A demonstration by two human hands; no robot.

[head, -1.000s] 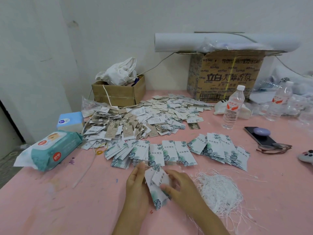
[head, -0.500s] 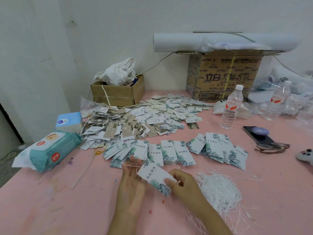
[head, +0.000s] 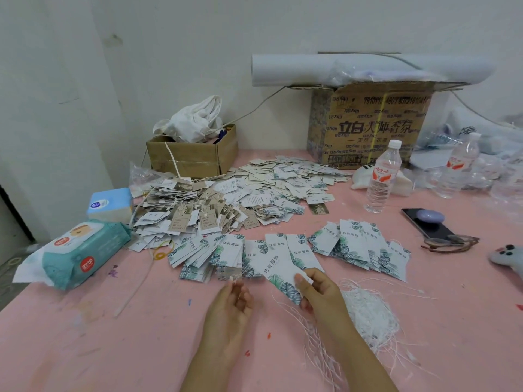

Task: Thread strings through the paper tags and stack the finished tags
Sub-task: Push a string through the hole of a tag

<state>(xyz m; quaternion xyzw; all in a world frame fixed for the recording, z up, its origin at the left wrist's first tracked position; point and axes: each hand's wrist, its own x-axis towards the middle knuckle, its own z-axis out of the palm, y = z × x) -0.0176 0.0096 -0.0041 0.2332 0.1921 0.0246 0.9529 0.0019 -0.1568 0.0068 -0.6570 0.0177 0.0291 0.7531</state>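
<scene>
the hands have been drawn apart: the leaf-printed paper tag [head: 278, 271] is now pinched in the fingers of the right hand [head: 319, 292], over the row of finished tags [head: 226, 256] on the tabletop [head: 113, 335]. a thin string [head: 236, 278] is pinched in the fingers of the left hand [head: 230, 304]. the threading is judged to be finishing, with stacking due next.

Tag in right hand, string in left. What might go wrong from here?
The left hand pinches the thin string near its end; it may slip free. Loose strands from the string pile trail beside the right hand holding the tag and may snag.
</scene>
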